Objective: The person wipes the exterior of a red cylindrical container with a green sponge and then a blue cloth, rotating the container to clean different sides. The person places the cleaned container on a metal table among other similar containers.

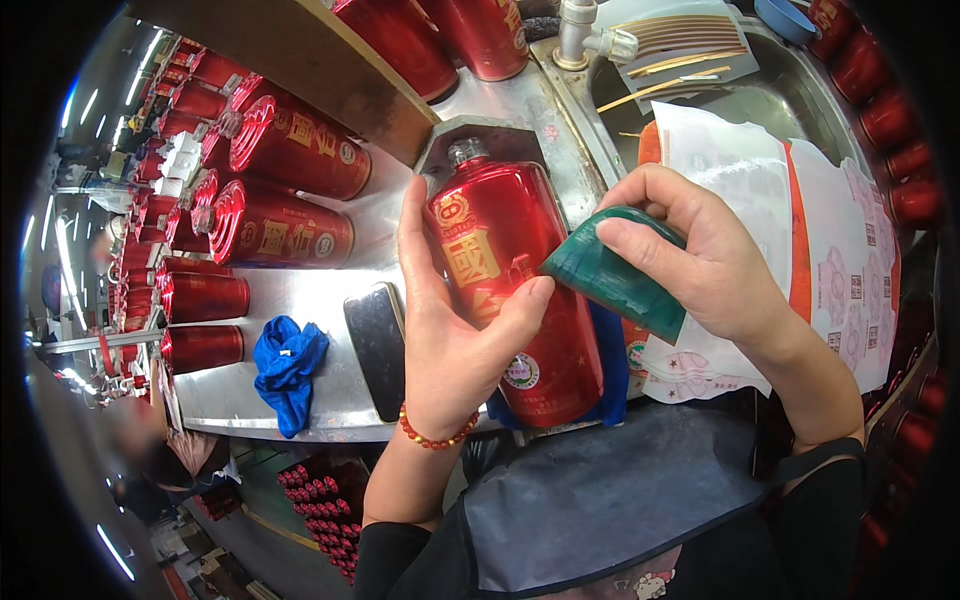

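Note:
A glossy red bottle (pixel 520 225) with gold lettering and a clear neck lies tilted before me, its neck pointing away. My left hand (pixel 450 335) grips its left side, the thumb laid across the front. Between the thumb and fingers of my right hand (pixel 700 255) is a green, flat scraper (pixel 615 280). The scraper's left tip meets or overlaps the bottle's right side; actual contact is unclear. A dark blue cloth (pixel 612 365) shows beneath the bottle's lower end, and an angular dark holder (pixel 500 130) surrounds the neck end.
White printed transfer sheets (pixel 730 150) lie right, partly over a metal sink (pixel 800 85) with a tap (pixel 574 35). A phone (pixel 373 345) and crumpled blue cloth (pixel 290 370) rest left. Several red bottles (pixel 300 145) stand beyond a board (pixel 300 60).

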### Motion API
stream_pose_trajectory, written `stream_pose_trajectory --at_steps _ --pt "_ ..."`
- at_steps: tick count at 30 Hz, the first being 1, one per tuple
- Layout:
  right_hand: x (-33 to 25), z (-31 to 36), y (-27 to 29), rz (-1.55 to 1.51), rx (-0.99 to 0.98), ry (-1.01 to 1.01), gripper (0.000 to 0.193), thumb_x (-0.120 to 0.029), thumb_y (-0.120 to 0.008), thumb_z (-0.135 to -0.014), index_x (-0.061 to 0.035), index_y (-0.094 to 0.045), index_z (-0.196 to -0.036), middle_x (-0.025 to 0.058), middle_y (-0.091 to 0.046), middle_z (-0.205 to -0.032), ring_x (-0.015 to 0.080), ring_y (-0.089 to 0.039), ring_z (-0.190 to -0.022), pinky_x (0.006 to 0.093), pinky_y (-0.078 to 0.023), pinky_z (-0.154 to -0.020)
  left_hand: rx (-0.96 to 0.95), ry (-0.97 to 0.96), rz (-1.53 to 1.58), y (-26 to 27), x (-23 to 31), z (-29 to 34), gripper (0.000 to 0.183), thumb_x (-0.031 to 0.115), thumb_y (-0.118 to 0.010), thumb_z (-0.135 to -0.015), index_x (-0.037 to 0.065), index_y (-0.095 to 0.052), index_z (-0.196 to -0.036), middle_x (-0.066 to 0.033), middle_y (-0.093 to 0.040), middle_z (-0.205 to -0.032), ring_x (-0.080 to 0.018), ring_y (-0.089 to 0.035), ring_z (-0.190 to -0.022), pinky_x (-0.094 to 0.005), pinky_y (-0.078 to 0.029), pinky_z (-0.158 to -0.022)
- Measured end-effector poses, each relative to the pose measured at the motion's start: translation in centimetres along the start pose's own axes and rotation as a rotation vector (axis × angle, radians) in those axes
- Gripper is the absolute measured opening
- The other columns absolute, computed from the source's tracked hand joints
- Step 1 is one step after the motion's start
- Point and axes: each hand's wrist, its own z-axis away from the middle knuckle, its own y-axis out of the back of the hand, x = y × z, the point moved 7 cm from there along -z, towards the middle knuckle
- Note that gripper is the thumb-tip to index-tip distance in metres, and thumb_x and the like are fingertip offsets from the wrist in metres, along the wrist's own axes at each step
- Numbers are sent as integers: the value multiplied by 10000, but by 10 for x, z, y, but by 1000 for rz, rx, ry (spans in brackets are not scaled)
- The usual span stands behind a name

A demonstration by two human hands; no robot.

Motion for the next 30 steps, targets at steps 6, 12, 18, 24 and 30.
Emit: stream_pose_trajectory --at_steps 6,12,18,24,30 --pt "1 0 1 4 7 12 194 -204 -637 -1034 -32 -612 -1121 14 -646 -983 55 -585 -898 224 -493 -790 41 61 151 2 1 -2 929 35 -726 -926 47 -109 -1620 -112 -578 -1291 -114 -622 -952 -254 -533 -772" --pt "1 1 2 -5 5 4 189 -197 -635 -1034 -30 -611 -1120 14 -645 -984 53 -584 -900 221 -488 -795 63 56 82 -1 3 -5 836 31 -697 -954 57 -168 -1601 -72 -619 -1193 -58 -591 -796 -205 -494 -628" --pt "2 0 2 6 -2 10 185 -192 -636 -1033 -30 -609 -1119 12 -646 -990 53 -584 -910 226 -488 -808 62 74 111 -1 2 -5 824 35 -696 -955 62 -181 -1598 -56 -635 -1110 -53 -582 -737 -204 -484 -598" --pt "3 0 3 -22 -2 -3 187 -189 -640 -1029 -31 -610 -1123 11 -648 -993 54 -587 -916 227 -491 -815 58 93 185 3 1 -4 878 37 -697 -952 55 -128 -1621 -76 -623 -1173 -80 -609 -821 -229 -515 -670" --pt "4 2 4 -20 7 -13 196 -199 -645 -1027 -32 -614 -1123 9 -649 -989 53 -591 -903 226 -498 -798 22 -56 -4 1 2 1 1014 37 -755 -889 16 -64 -1630 -162 -492 -1433 -204 -597 -1221 -346 -522 -1011"
